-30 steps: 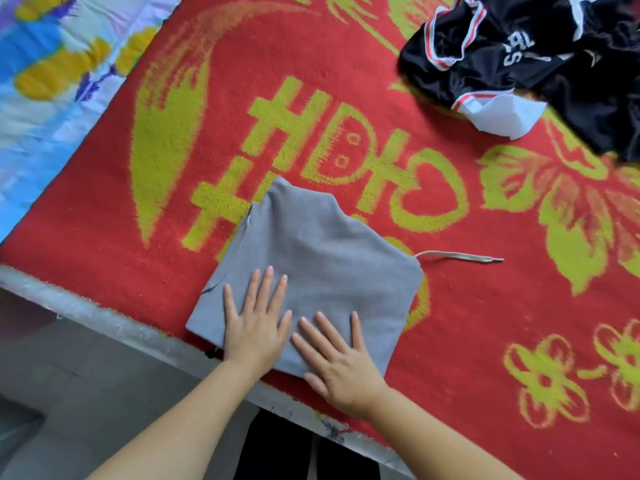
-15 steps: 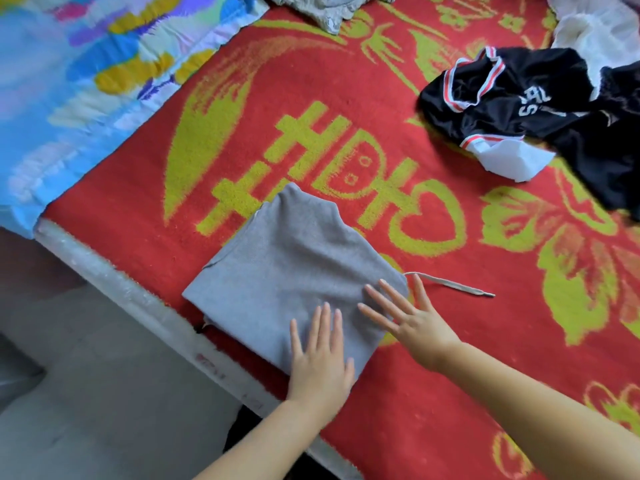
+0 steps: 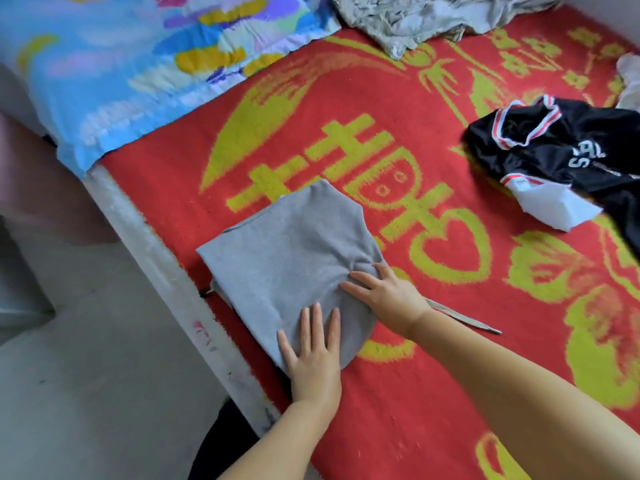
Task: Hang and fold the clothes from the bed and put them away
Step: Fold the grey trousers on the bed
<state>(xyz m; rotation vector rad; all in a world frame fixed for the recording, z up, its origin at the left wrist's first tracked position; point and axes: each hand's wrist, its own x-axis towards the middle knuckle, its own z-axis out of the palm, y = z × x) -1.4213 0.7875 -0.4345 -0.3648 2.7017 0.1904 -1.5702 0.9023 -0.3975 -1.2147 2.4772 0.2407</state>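
1. Hands first: the left hand lies flat, fingers spread, pressing the near edge of the folded grey garment.
2. Half a second ago the right hand hovered by the far corner; now its straight fingers press that corner, bunching the cloth slightly.
3. Beside the right wrist the drawstring trails out on the red blanket, untucked.
4. Judging from this, the fold looks nearly finished and ready for stowing.
5. Farther off, the black jersey and a grey crumpled heap wait unfolded.
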